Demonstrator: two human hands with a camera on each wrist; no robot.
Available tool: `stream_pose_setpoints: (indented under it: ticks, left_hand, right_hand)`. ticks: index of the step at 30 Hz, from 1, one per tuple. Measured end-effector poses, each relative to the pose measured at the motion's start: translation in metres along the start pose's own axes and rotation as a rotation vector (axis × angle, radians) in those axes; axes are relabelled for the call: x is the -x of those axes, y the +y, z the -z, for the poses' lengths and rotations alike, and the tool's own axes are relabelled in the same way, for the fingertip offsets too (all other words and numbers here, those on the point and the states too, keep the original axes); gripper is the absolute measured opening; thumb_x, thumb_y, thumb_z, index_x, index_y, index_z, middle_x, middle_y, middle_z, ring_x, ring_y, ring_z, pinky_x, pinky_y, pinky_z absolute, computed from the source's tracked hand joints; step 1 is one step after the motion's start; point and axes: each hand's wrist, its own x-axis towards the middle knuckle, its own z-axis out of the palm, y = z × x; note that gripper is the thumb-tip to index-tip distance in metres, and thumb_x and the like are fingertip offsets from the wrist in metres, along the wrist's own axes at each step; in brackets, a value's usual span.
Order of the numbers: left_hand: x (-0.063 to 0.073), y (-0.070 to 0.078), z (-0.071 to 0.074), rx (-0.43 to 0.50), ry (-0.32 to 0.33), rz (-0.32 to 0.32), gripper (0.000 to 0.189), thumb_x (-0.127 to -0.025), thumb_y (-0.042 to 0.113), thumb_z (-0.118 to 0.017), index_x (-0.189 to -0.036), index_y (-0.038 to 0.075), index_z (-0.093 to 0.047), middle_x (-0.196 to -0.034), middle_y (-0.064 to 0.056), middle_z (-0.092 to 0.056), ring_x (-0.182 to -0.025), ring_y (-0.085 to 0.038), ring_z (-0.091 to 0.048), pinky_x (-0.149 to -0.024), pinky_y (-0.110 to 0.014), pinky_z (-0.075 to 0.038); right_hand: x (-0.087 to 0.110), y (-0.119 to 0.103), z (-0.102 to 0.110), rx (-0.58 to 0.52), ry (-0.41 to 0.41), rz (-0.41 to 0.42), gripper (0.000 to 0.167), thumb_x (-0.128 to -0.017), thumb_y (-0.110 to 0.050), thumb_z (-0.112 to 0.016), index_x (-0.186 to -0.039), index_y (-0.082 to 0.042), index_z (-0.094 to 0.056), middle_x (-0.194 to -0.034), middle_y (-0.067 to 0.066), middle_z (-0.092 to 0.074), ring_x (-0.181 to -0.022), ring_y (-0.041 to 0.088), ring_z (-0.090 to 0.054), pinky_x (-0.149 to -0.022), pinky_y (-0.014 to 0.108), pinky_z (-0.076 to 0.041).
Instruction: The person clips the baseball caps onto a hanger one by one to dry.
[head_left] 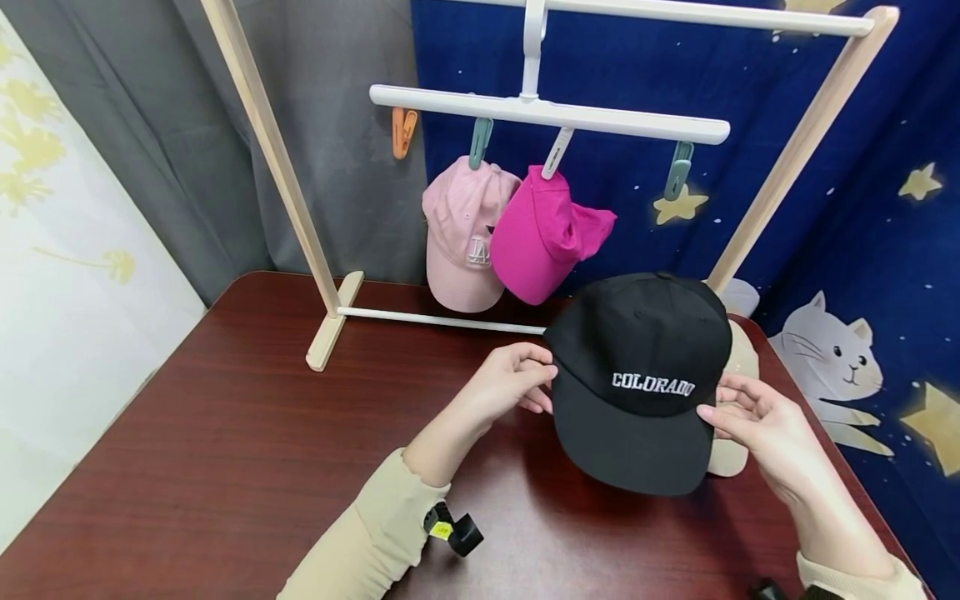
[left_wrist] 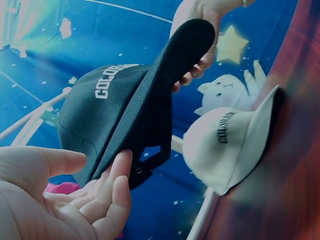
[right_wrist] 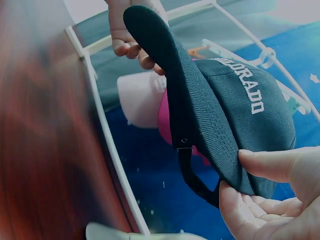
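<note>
A black baseball cap (head_left: 637, 358) with white COLORADO lettering is held above the table, its brim toward me. At the cap's left edge, my left hand (head_left: 513, 379) holds it, thumb outside and fingers at the underside in the left wrist view. My right hand (head_left: 757, 417) pinches the opposite edge, with the thumb (right_wrist: 265, 165) on the outside and the fingers underneath. The back strap (right_wrist: 192, 177) hangs below the crown. A cream cap (left_wrist: 215, 145), also lettered, sits on the table behind the black one, partly hidden in the head view.
A wooden rack (head_left: 288, 175) stands on the table (head_left: 225, 467), bearing a white hanger (head_left: 600, 117). Clips hold a light pink cap (head_left: 461, 233) and a magenta cap (head_left: 543, 233). An orange clip (head_left: 403, 133) and a green clip (head_left: 678, 171) hang at the ends without caps.
</note>
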Motion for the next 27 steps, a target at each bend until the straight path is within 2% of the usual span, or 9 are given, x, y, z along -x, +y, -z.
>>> stream_pose_setpoints:
  ticks: [12,19,27]
  left_hand:
    - [0.013,0.016,0.033,-0.028,0.062,-0.092,0.025,-0.092,0.002,-0.057,-0.113,-0.01,-0.053,-0.077,-0.009,-0.062,-0.056,-0.017,-0.063,-0.057,-0.026,-0.052]
    - [0.022,0.028,0.048,-0.015,0.084,-0.109,0.027,-0.091,0.002,-0.058,-0.115,-0.009,-0.05,-0.08,-0.007,-0.063,-0.056,-0.018,-0.062,-0.059,-0.027,-0.052]
    - [0.029,0.036,0.061,-0.035,0.129,-0.131,0.033,-0.088,-0.003,-0.062,-0.118,-0.01,-0.05,-0.079,-0.006,-0.064,-0.058,-0.017,-0.06,-0.062,-0.027,-0.053]
  right_hand:
    - [-0.015,-0.021,-0.031,-0.176,-0.059,0.109,0.056,-0.088,0.008,-0.062,-0.133,0.015,-0.03,-0.099,-0.003,-0.063,-0.083,0.005,-0.065,-0.068,0.022,-0.054]
    - [-0.02,-0.032,-0.048,-0.278,-0.071,0.132,0.046,-0.087,0.01,-0.062,-0.126,0.004,-0.039,-0.096,0.0,-0.061,-0.078,0.007,-0.065,-0.067,0.022,-0.054]
    - [-0.025,-0.044,-0.065,-0.291,-0.05,0.155,0.039,-0.086,0.011,-0.062,-0.119,-0.001,-0.046,-0.093,-0.002,-0.061,-0.078,0.005,-0.065,-0.065,0.021,-0.054]
